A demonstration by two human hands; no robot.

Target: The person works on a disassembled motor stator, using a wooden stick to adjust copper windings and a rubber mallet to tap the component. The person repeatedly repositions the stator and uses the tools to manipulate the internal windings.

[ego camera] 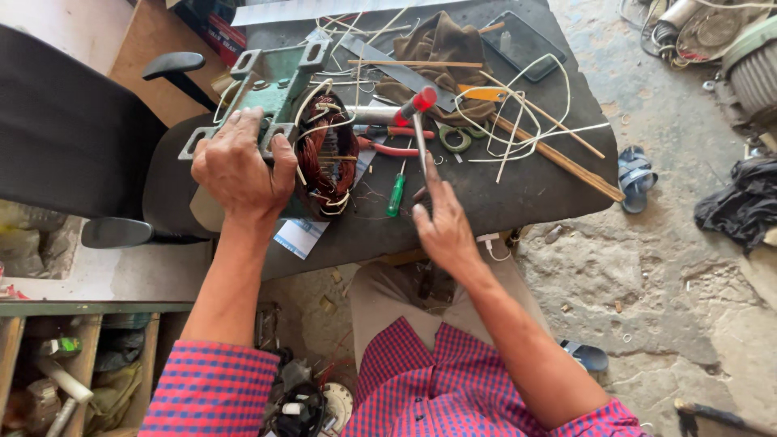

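Note:
My left hand grips the side of a green metal motor housing that lies on the dark table. Copper windings with white leads fill its open end, facing right. My right hand holds the thin metal shaft of a hammer with a red head, raised just right of the windings. A green-handled screwdriver lies between my hands.
Red-handled pliers, scissors, white wires, wooden sticks, a brown cloth and a dark tablet lie on the table. A black chair stands at left. Sandals rest on the concrete floor.

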